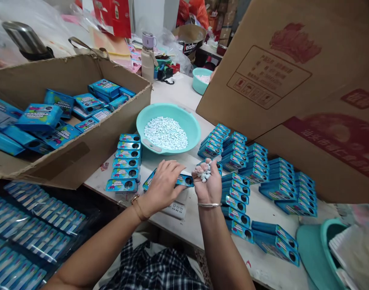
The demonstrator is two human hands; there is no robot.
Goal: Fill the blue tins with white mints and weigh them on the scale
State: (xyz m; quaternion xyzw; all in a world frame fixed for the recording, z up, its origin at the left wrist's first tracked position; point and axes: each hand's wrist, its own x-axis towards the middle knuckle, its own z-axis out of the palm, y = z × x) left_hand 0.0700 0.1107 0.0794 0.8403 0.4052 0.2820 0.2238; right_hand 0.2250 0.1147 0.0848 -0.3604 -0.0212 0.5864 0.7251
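Pale-blue candies point(204, 176) fill the right hand point(209, 183), its fingers curled around them; tilting could spill some. The left hand point(160, 184), thumb apart, grip unclear, partly covers a blue candy box point(185, 180), near centre; nudging could topple it.

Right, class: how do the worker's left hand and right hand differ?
The left hand is palm down over a blue box; the right hand is palm up, cupping pale pieces.
The left hand has a gold-toned band at its wrist; the right hand, a silvery bangle.
Both are ungloved.

Glossy box point(186, 180), smooth plastic basin point(191, 131)
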